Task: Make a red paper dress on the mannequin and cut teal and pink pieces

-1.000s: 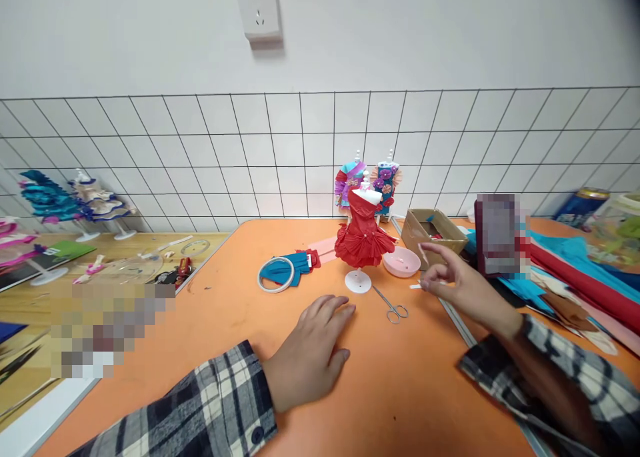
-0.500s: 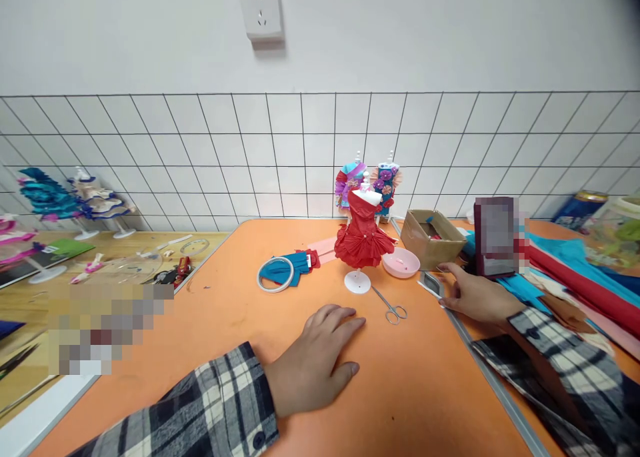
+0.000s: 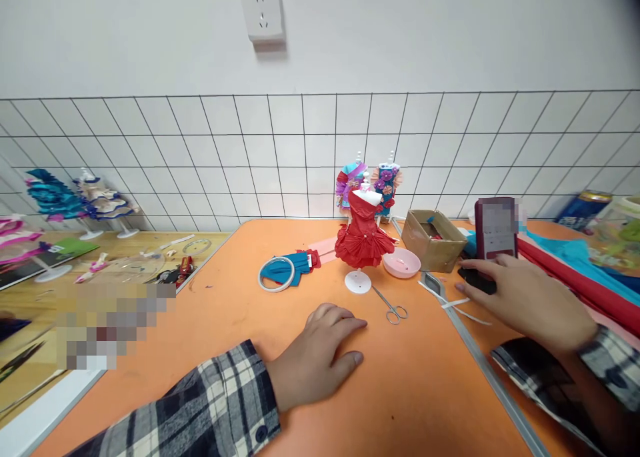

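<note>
Black flat object (image 3: pixel 477 280): is lying on the right side of the worktop, just in front of the dark red upright phone-like device, partly covered by fingers.
Smooth orange worktop (image 3: pixel 400 377): is carrying everything around both hands.
Right bare hand (image 3: pixel 530 297): is hovering at the black object, thumb and forefinger standing apart along its two sides; whether they are gripping, I cannot tell. Getting hold of the object looks like the step in hand; lifting it would be calling for those two narrowing on its edges.
Left bare hand (image 3: pixel 325 360): is resting palm-down on the orange, fingers loosely spread, holding nothing.
Red ruffled dress on a white miniature dress form (image 3: pixel 364 240): is standing upright between the hands, farther back.
Brown cardboard box (image 3: pixel 445 255): is sitting behind the black object.
Dark red upright phone-like device (image 3: pixel 496 227): is standing just behind the right fingers.
Small silver metal scissors (image 3: pixel 394 315): are lying near the dress form's base.
Thin white strips (image 3: pixel 456 303): are lying just beside the right thumb.
</note>
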A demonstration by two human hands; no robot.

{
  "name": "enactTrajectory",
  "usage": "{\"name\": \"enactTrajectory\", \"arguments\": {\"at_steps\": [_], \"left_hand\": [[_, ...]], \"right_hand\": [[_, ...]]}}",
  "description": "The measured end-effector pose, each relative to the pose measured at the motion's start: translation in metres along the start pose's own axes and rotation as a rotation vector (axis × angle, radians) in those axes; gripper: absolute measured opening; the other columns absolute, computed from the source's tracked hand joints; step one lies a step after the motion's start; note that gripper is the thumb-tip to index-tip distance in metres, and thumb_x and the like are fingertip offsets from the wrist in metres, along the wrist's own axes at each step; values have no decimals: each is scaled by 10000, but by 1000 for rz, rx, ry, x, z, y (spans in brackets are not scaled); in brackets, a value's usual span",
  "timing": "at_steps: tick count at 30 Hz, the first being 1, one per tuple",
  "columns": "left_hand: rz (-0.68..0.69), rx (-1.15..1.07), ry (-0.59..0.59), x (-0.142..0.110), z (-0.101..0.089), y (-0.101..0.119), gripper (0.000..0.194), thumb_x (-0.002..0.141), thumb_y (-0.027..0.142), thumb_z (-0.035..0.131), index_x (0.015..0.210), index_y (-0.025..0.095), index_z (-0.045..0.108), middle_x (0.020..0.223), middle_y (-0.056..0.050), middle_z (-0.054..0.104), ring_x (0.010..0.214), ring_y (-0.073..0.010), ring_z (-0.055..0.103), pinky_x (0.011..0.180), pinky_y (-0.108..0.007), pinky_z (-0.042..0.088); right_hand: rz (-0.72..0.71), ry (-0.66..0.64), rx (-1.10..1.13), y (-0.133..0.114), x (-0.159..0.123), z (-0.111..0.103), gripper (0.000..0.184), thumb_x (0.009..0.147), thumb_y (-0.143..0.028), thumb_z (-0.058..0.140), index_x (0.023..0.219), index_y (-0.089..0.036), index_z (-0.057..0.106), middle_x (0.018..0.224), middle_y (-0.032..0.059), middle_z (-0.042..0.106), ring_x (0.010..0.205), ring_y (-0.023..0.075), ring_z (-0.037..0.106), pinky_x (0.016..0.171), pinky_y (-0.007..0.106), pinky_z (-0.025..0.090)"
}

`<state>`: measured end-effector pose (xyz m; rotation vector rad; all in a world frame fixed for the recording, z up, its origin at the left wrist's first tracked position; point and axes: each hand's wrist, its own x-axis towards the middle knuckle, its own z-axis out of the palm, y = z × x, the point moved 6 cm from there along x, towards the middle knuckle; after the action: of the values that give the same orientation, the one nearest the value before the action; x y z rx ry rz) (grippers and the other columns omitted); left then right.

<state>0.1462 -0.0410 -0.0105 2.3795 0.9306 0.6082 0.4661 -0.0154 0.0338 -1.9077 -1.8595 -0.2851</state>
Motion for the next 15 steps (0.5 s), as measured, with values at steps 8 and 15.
{"name": "enactTrajectory", "arguments": {"at_steps": [8,15], "left_hand": [[-214,-689,-17,2,14,-9,414,913,506,480,877,145,681,725,-26,617,684,-147,539,647,-261,419],[-280,-833,73,3,16,-21,432,900,520,492,772,133,633,647,-13,544,613,-131,489,557,-237,348]], "right_hand": [[-728,30,244,-147,-65,32,452,893,-167,480,1328,-257,564,855,57,623,742,174,561,640,296,426],[-662,101,420,-162,-69,36,481,826,-98,520,1267,-271,608,1116,86,590,859,184,542,711,311,461]]}}
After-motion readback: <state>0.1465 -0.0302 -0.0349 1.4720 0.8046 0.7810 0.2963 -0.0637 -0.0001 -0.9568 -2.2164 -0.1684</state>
